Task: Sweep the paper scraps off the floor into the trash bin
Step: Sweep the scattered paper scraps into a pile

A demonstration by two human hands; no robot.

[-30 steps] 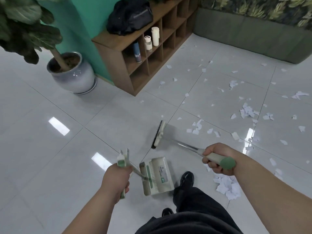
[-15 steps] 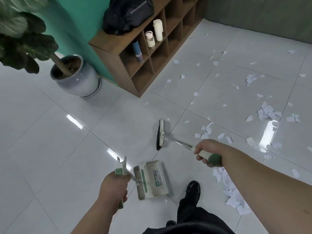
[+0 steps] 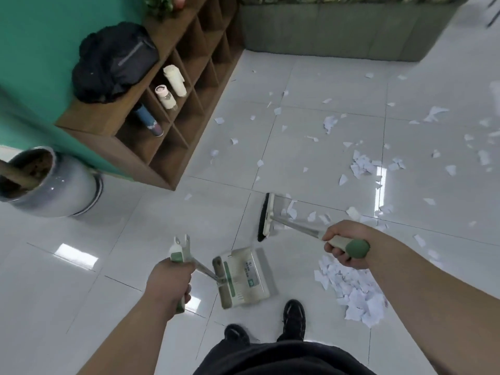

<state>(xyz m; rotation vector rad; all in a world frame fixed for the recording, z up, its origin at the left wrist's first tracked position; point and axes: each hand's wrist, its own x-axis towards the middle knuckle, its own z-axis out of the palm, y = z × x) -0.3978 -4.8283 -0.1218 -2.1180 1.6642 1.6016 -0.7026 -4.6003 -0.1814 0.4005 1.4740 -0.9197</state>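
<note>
Person's right hand (image 3: 343, 246) grips cream, green-capped broom (image 3: 266, 216); left hand (image 3: 169, 280) grips handle of cream plastic dustpan (image 3: 243, 277). Broom head has edged beside loose white paper scraps (image 3: 292, 209); gathered pile (image 3: 354, 290) awaits pan

White tiled floor (image 3: 81, 293) bears scattered paper scraps (image 3: 361, 165), one heaped scrap pile (image 3: 357, 293), a ceramic planter (image 3: 67, 185) and a wooden cubby shelf (image 3: 86, 116).
</note>
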